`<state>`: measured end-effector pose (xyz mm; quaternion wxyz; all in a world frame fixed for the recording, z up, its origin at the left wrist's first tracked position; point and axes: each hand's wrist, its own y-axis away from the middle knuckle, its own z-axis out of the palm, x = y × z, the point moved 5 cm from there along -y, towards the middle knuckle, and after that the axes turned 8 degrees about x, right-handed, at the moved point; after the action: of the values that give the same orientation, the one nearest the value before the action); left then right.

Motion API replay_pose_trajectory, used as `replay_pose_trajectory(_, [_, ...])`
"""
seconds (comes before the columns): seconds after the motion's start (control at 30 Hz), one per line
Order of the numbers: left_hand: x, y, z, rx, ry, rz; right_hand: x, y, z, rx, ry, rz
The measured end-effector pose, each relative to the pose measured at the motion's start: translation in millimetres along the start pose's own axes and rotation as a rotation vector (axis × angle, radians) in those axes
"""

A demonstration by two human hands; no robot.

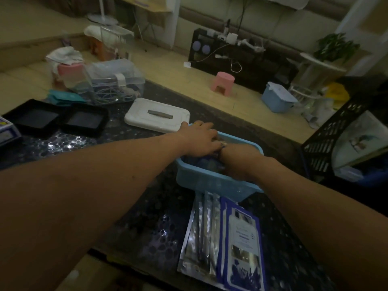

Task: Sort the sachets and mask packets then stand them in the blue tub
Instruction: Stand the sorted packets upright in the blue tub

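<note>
The blue tub (212, 182) stands on the dark speckled table, and both my hands reach into it. My left hand (199, 139) lies over its far left part, fingers down among blue sachets (207, 163) inside. My right hand (239, 162) is sunk in the tub's right side, fingers hidden by the packets. What either hand holds is not visible. In front of the tub lies a stack of mask packets: silver ones (201, 234) on the left, blue-and-white ones (243, 246) on the right.
A white lid (157, 117) lies behind the tub. Two black trays (56, 118) sit at left, with a clear storage box (113, 80) behind them. A black lattice crate (340, 139) stands at right. The table's far edge runs diagonally past the tub.
</note>
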<state>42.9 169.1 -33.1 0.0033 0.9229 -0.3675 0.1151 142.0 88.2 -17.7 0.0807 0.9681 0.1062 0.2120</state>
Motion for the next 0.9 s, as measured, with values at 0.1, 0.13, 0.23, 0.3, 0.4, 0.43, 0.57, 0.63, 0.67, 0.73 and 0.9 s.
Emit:
replay_pose_trajectory(0.1, [-0.2, 1.8, -3.7, -0.07, 0.062, -0.017, 1.3, -2.1, 0.2, 0.104, 0.056, 0.077])
replay_pose_trajectory(0.13, [-1.3, 2.7, -3.0, -0.086, 0.048, -0.005, 1.9, -3.1, 2.0, 0.12, 0.075, 0.103])
replay_pose_trajectory(0.23, [-2.1, 5.3, 4.3, -0.062, -0.084, 0.072, 3.7, -3.4, 4.9, 0.121, 0.108, 0.159])
replay_pose_trajectory(0.3, [0.5, 6.2, 11.4, 0.007, -0.213, 0.096, 7.5, -0.8, 4.7, 0.156, 0.079, 0.174])
replay_pose_trajectory(0.4, [2.7, 4.1, 18.4, 0.074, -0.312, 0.083, 22.3, 17.6, -4.4, 0.308, -0.151, 0.269])
replay_pose_trajectory(0.43, [2.4, 3.7, 19.3, 0.077, -0.312, 0.083, 29.6, 32.6, -10.8, 0.406, -0.284, 0.334])
replay_pose_trajectory(0.57, [1.5, 3.8, 19.5, 0.05, -0.32, 0.086, 49.1, 133.8, -23.6, 0.829, -0.779, 0.641])
replay_pose_trajectory(0.63, [1.7, 3.6, 20.1, 0.055, -0.335, 0.088, 41.6, 169.9, 7.2, 0.719, -0.89, 0.749])
replay_pose_trajectory(0.67, [2.3, 3.7, 20.4, 0.058, -0.344, 0.086, 34.6, 177.6, 35.6, 0.55, -0.909, 0.762])
replay_pose_trajectory(0.73, [2.3, 4.2, 20.3, 0.058, -0.36, 0.084, 14.6, 183.1, 88.7, 0.149, -0.949, 0.754])
replay_pose_trajectory(0.9, [3.5, 5.8, 18.9, 0.067, -0.35, 0.086, -0.9, 171.6, 133.2, -0.158, -0.848, 0.544])
